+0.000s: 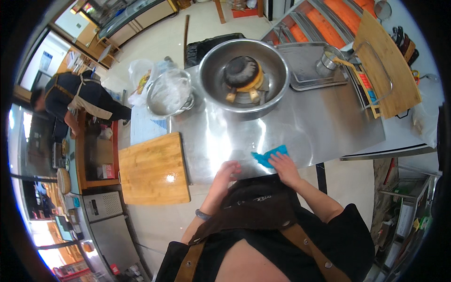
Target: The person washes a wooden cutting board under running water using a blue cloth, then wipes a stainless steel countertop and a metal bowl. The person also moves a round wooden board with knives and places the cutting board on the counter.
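Note:
A blue cloth point(270, 155) lies on the stainless steel table point(296, 123) near its front edge, with my right hand point(283, 168) pressed on it. My left hand point(227, 172) hovers by the same edge, fingers bent and apart, holding nothing. Beyond them stands a large steel bowl point(208, 81) with a dark round-topped item point(241, 72) and wooden-handled tools inside. A wooden cutting board point(153, 169) lies at the table's left end. Behind the board is a steel pot point(169, 93) with clear plastic in it.
Metal trays point(303, 67) with a small steel pot point(330, 59) stand at the back right, beside upright wooden boards point(387, 67) in a rack. A plastic bag point(141, 75) sits at the back left. Another person point(84, 90) bends over a counter at the far left.

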`<state>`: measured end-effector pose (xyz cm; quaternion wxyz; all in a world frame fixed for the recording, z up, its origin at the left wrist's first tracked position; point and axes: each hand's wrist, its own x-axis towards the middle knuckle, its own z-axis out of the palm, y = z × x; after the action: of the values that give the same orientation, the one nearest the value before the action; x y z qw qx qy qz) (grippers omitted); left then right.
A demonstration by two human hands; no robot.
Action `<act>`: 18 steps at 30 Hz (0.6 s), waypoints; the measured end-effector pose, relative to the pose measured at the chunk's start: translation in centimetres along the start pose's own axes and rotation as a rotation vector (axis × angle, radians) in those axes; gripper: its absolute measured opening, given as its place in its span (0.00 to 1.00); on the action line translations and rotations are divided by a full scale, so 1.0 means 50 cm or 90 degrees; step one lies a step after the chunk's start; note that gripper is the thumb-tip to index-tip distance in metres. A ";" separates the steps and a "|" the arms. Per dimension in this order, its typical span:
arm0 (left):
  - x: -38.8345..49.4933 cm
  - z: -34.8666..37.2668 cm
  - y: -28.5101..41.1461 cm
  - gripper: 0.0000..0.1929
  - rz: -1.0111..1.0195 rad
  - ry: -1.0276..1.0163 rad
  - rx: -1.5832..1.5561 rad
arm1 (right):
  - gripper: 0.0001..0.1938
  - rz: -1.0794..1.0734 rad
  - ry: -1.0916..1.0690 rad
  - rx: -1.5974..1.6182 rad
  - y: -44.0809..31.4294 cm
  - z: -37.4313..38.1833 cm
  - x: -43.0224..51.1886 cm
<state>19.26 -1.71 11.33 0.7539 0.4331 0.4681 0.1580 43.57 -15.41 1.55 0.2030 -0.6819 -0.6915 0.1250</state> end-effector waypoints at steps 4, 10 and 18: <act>-0.066 -0.118 -0.010 0.15 0.009 -0.002 -0.010 | 0.21 -0.122 -0.064 0.079 -0.124 0.075 0.042; -0.163 -0.261 -0.025 0.14 0.042 0.036 -0.032 | 0.19 0.089 -0.210 0.469 -0.255 0.084 0.133; -0.226 -0.382 -0.104 0.12 0.109 0.196 -0.110 | 0.23 0.396 0.089 0.779 -0.139 0.004 0.198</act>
<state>-3.50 -2.32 10.00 0.6918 0.3756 0.5240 0.3253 37.39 -5.84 5.61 0.5499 -0.6181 -0.2541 0.5009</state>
